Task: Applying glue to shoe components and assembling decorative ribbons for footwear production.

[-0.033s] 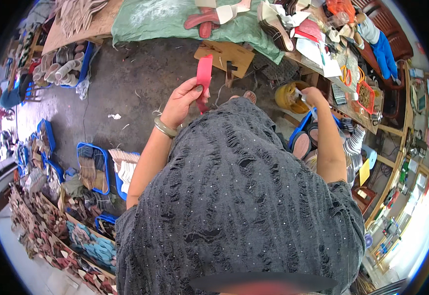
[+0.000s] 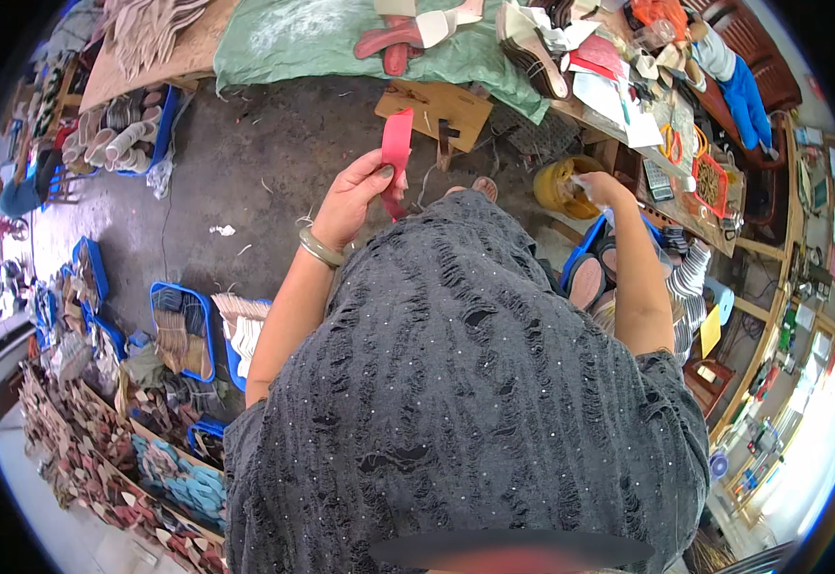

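Note:
My left hand (image 2: 358, 196) is closed on a red strap (image 2: 397, 139), with the thumb pressed against it. The strap's upper end stands above the fingers and a red length hangs below them. A bangle (image 2: 322, 249) circles that wrist. Off to the right, my right hand (image 2: 611, 191) has its fingers curled beside the rim of a yellow bucket (image 2: 549, 187). Something whitish and partly see-through (image 2: 585, 182) shows at its fingertips; its kind cannot be made out. Just below that hand, a blue crate (image 2: 585, 239) holds dark shoe soles with a pinkish insole (image 2: 587, 280).
Ahead stands a table with a green cover (image 2: 293, 43), bearing red and white sandal parts (image 2: 408, 36). A wooden stool (image 2: 446, 105) stands in front. To the right, a worktable carries scissors (image 2: 671, 143), a calculator (image 2: 657, 180) and a red basket (image 2: 711, 187). A blue crate (image 2: 183, 330) lies left.
My right hand has shifted slightly at the bucket, and the whitish thing at its fingertips looks different in position. My left hand and the red strap stay practically in place.

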Tool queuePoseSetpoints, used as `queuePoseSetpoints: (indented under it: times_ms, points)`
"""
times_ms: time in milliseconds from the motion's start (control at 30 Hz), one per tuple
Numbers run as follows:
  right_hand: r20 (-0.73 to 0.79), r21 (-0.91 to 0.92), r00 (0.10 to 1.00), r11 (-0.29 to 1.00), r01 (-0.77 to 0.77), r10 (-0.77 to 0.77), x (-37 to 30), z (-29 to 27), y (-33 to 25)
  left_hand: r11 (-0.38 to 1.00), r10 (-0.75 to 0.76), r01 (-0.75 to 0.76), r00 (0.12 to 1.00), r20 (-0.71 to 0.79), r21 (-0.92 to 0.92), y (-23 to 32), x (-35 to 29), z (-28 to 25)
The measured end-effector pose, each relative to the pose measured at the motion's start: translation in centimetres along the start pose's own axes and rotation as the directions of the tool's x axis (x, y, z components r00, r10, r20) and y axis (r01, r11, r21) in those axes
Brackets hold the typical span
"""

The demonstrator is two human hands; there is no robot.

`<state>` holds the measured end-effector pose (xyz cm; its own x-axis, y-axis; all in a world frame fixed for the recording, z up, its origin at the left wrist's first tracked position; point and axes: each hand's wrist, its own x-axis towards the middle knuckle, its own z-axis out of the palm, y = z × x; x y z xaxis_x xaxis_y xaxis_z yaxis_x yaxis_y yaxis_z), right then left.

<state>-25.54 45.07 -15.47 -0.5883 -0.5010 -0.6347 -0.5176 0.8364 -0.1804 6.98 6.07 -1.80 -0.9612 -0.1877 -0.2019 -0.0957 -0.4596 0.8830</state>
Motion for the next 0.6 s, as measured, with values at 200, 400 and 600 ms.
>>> queuePoseSetpoints:
  times_ms: [200, 400, 600]
  points:
    - [-0.332, 0.024, 0.940, 0.995, 0.097, -0.083, -1.0, -1.4, -4.8, 0.998, -0.019, 0.014, 0.997, 0.079, 0.068, 0.8, 2.7, 1.1]
    - [-0.176, 0.670, 0.949, 0.738, -0.079, 0.262, -3.5, -2.9, -6.7, 0.983, -0.109, 0.097, 0.991, 0.074, 0.153, -0.2, 4.0, 2.6]
    - [-0.312, 0.561, 0.947, 0.820, 0.115, 0.081, -2.6, 1.2, -3.9, 0.976, -0.163, 0.149, 0.984, 0.075, 0.161, -1.1, 4.7, 2.9]
